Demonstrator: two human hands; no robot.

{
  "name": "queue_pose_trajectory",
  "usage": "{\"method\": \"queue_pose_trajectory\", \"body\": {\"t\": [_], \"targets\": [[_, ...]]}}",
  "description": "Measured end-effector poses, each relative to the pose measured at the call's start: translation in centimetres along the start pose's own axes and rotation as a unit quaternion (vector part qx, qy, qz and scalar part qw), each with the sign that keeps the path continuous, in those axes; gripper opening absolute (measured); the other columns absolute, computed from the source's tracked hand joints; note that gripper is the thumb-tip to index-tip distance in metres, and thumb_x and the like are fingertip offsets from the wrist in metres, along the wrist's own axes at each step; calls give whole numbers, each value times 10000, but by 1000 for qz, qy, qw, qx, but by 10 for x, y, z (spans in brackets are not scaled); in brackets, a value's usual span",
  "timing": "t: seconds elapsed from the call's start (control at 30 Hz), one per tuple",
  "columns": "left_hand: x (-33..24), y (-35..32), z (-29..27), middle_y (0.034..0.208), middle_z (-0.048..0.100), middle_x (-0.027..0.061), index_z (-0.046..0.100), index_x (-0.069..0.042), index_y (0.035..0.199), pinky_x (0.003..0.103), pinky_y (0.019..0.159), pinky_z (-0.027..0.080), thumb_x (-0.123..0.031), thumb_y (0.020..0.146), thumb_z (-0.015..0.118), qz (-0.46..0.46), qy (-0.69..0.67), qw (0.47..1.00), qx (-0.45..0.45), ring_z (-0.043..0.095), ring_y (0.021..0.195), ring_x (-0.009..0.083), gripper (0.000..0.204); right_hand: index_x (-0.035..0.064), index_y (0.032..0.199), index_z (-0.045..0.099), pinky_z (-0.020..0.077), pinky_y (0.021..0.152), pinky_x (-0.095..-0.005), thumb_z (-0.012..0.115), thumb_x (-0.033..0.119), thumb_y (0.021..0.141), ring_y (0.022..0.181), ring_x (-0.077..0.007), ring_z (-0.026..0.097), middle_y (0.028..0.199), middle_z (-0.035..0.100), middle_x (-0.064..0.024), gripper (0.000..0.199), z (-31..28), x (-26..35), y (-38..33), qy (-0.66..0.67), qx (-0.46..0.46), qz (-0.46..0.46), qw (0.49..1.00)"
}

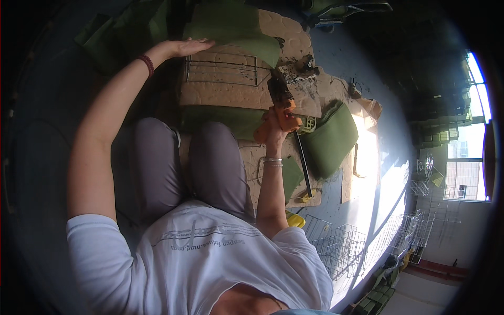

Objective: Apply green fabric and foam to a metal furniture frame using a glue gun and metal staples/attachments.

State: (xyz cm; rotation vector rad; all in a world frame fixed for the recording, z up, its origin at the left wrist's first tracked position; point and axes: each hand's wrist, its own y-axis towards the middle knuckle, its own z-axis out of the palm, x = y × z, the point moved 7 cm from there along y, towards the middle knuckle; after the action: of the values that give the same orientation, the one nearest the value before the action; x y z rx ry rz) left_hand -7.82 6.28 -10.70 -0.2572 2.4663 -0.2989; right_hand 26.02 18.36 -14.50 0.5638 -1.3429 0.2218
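My right hand (275,130) is wrapped around the handle of an orange glue gun (286,116). Its front end is caked in dark residue, and a long black stick (303,163) sticks out of its back. Stretched out flat, my left hand (190,48) is at the edge of a green fabric sheet (231,31); whether it presses on the sheet I cannot tell. Just nearer than that hand, a thin metal wire frame (223,71) lies on a brown cardboard sheet (202,94) with dark specks. The sheet's near edge overlaps the frame's far side.
Blackened lumps (304,67) sit on the cardboard beyond the gun. A folded green fabric piece (333,139) leans at the right. Wire racks (341,249) stand on the sunlit floor at lower right. More green fabric (136,26) is piled at far left.
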Motion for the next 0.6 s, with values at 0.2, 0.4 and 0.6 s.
{"method": "queue_pose_trajectory", "body": {"t": [0.2,0.4,0.6], "targets": [[-3,-3,-1,1512,92,41,153,-101,1436,390,1133,-34,-477,965,124,-42,-3,999,-9,36,1395,164,603,20,1051,528,460,709,-290,601,134,836,765,-130,572,899,590,-75,254,-3,-6,-3,37,11,42,998],[-23,-14,0,1515,89,32,158,-135,1442,395,1133,-27,-573,929,170,-28,40,998,-44,23,1396,163,675,54,1136,484,393,957,-400,480,271,892,1043,-264,560,1012,604,-98,326,-7,-2,5,322,7,65,944],[-24,-21,4,1514,75,61,135,-132,1446,439,1127,-22,-704,848,210,-43,81,993,-75,2,1398,200,830,69,1110,499,305,1029,-482,464,301,890,1216,-281,448,1224,535,-140,322,9,-7,6,383,-1,105,918]]}}
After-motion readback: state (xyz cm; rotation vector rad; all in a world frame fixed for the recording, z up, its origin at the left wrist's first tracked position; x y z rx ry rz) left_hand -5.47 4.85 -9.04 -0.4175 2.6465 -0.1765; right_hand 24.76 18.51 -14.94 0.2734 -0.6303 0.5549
